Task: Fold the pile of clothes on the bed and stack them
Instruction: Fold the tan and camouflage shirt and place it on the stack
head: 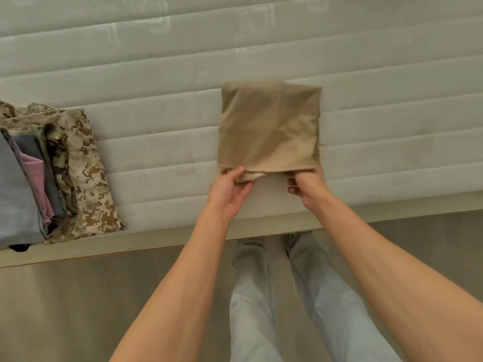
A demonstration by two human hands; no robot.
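A tan garment [269, 126], folded into a rough rectangle w/ soft, matte, slightly creased cloth, lies flat on the bed [170, 82], right of centre in the frame. Its far edge is rounded where the fabric doubles over; the near edge shows layered hems & a bit of white lining peeking out at lower left.

Both hands sit at that near edge. The left hand [230, 189] pinches the near-left corner, thumb on top, fingers curled under the layers. The right hand [307, 185] grips the near-right corner, fingers tucked under the cloth w/ two fingertips visible curling back below it. Bare forearms run up from the bottom of the frame.

The bed surface is a pale, off-white quilted mattress w/ wide horizontal stitched bands, a faint woven pattern & a smooth sheen. Its front edge crosses the frame on a slight diagonal, lower at left.

At the left edge of the frame sits a stack of folded clothes [39, 178]: a digital-camo piece in tan/brown/cream at the bottom, spreading widest, then a darker woodland-camo layer, grey-blue & pink pieces, & a light blue-grey one on top. The stack is well apart from the tan garment.

Below the bed edge, the person's legs in light, washed-out trousers [261, 296] stand over a plain beige-brown floor [78, 309].
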